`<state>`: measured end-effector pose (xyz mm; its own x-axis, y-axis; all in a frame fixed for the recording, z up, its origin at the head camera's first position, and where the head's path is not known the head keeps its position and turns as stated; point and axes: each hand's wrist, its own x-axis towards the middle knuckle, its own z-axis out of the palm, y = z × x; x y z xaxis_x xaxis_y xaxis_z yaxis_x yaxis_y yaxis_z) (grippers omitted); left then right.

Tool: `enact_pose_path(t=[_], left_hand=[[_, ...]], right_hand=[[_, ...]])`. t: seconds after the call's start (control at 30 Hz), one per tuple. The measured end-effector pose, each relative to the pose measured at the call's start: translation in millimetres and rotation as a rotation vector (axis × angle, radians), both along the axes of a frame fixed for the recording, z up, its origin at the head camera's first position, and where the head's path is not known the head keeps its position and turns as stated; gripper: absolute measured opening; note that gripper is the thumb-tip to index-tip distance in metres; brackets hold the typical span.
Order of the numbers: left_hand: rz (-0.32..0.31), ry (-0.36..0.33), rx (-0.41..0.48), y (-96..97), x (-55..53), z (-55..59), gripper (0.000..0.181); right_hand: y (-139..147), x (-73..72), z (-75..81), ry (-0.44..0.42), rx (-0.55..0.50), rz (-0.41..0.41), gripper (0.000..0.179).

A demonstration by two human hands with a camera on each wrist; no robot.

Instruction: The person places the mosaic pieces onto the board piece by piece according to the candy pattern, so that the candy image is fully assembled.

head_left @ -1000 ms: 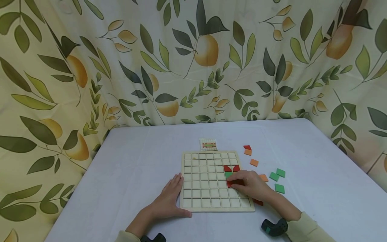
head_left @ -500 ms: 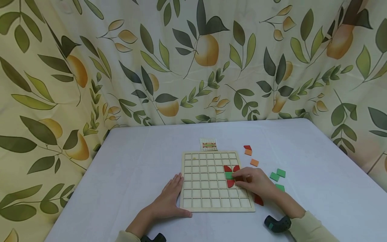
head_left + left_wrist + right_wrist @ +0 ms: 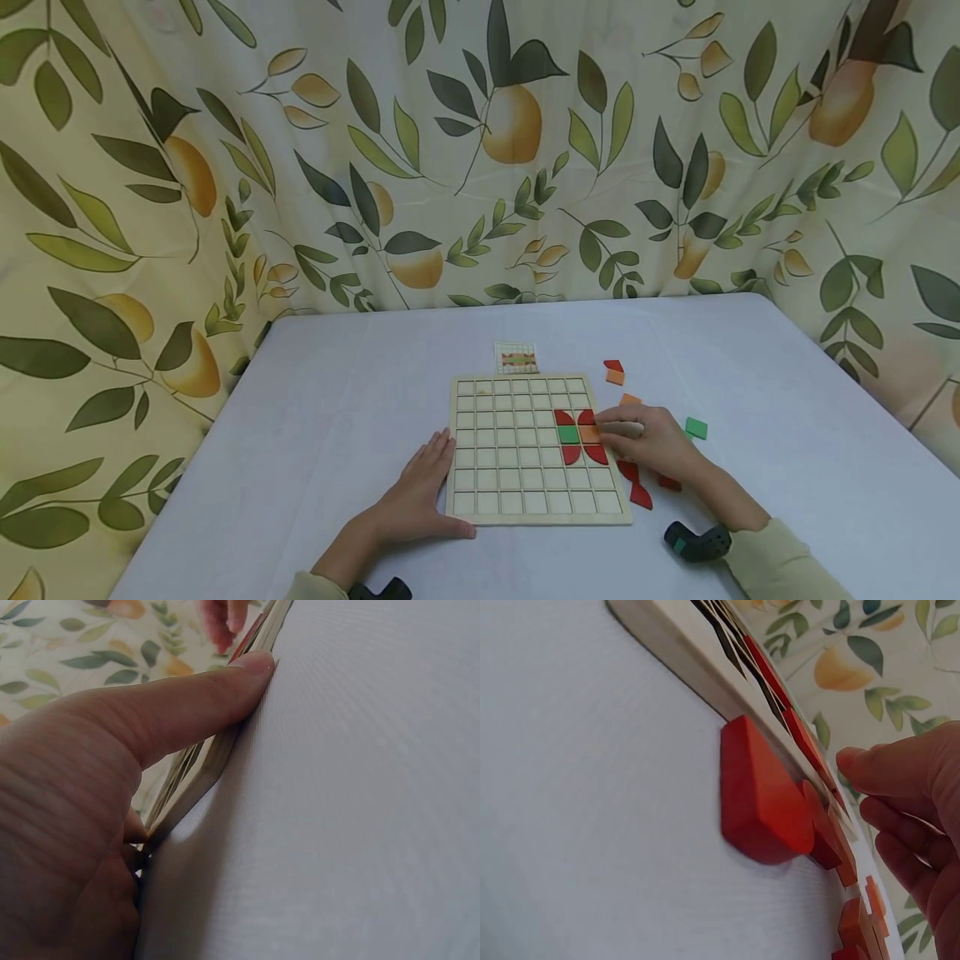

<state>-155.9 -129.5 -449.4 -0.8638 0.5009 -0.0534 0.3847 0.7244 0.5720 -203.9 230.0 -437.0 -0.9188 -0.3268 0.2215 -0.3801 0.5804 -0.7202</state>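
Note:
A wooden grid board [image 3: 502, 482] lies on the white table. Toward its right side sit a green tile [image 3: 568, 434] and an orange tile [image 3: 588, 434], with rounded red tiles above and below them. My left hand [image 3: 420, 487] lies with straight fingers along the board's left edge; in the left wrist view its thumb [image 3: 195, 701] rests on the near edge. At the board's right edge is my right hand [image 3: 648, 442], fingertips beside the orange tile. In the right wrist view the thumb and fingers bend loosely, with nothing seen between them. The hand hides some loose tiles.
A small pattern card [image 3: 517, 358] lies behind the board. Loose tiles lie to the right: red pieces [image 3: 641, 496] near the board's edge, an orange piece [image 3: 615, 377] farther back, a green piece [image 3: 697, 428]. A dark wrist device [image 3: 697, 542] sits by the right sleeve.
My right hand has drawn back to the right from the tiles on the board. The orange tile and the lower right red tile, hidden before, now show. The left hand stays in place.

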Motion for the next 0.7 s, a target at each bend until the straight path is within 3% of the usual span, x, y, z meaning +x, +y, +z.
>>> enact_pose_path(t=[0.43, 0.7], left_hand=[[0.004, 0.000, -0.007, 0.3, -0.4, -0.7, 0.122], [0.005, 0.010, -0.014, 0.5, -0.8, -2.9, 0.123]], right_hand=[[11, -8.9, 1.0, -0.073, 0.050, -0.156, 0.030], [17, -15.8, -2.9, -0.032, 0.076, -0.183, 0.034]])
